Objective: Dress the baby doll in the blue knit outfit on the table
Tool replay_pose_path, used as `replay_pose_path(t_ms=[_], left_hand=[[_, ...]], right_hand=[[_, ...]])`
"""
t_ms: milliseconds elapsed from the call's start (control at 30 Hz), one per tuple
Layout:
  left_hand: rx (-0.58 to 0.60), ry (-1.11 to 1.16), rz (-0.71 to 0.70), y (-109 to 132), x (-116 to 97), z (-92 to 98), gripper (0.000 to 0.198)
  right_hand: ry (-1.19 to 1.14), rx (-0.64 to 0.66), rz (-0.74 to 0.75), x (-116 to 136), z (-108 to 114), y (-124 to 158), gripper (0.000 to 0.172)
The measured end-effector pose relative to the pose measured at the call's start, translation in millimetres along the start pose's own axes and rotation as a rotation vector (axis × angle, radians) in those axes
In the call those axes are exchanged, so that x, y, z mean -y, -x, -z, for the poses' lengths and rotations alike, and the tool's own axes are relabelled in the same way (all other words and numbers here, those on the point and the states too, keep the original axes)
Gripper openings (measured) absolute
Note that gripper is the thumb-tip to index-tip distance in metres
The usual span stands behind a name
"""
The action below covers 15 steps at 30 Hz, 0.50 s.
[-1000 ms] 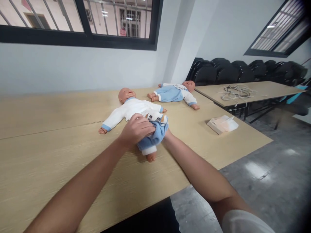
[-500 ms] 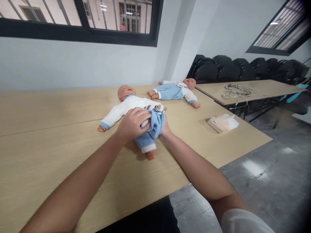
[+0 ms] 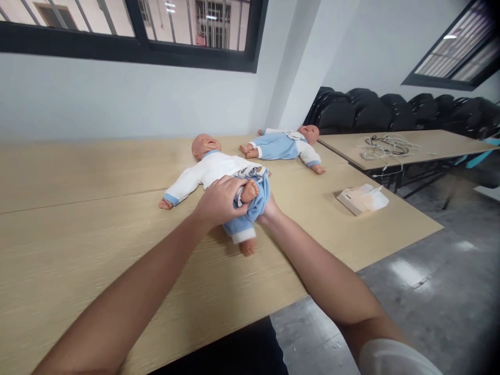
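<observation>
A baby doll [image 3: 216, 165] in a white top with blue collar and cuffs lies on its back on the table. Its blue trousers [image 3: 260, 200] are bunched around one raised leg, and the bare foot [image 3: 249, 191] pokes out of the white cuff. My left hand [image 3: 222, 202] is closed around that leg at the cuff, thumb below the foot. On the other side, my right hand [image 3: 269, 208] grips the bunched trousers; its fingers are mostly hidden behind the cloth. The doll's other leg [image 3: 241, 237] lies toward me, its foot bare.
A second doll [image 3: 279, 146] in blue and white lies farther back. To the right stands a tissue box [image 3: 357, 200]. Coiled cables [image 3: 388, 146] lie on another table, and stacked black chairs [image 3: 336, 112] line the wall. The wooden table's [image 3: 97, 250] edge runs near me.
The doll's raised foot has come into view out of the trouser cuff, between my hands. My left hand has shifted slightly right along the leg. The camera view has moved a little.
</observation>
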<state>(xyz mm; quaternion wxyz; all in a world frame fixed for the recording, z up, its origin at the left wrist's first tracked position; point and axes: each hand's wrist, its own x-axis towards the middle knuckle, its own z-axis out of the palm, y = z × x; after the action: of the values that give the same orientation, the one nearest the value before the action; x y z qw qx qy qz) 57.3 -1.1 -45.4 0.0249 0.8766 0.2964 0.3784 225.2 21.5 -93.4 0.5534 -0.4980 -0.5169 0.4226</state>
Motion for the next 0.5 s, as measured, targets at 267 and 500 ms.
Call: replay_pose_path(t_ms=[267,500], left_hand=[[-0.225,0.063,0.166,2,10,-2.4,0.023],[-0.381,0.169,0.131,-6,11,16.7,0.020]], right_hand=[[-0.135,0.356,-0.114,39,48,-2,0.085],[-0.051,0.304,-0.015,27,85,-18,0.065]])
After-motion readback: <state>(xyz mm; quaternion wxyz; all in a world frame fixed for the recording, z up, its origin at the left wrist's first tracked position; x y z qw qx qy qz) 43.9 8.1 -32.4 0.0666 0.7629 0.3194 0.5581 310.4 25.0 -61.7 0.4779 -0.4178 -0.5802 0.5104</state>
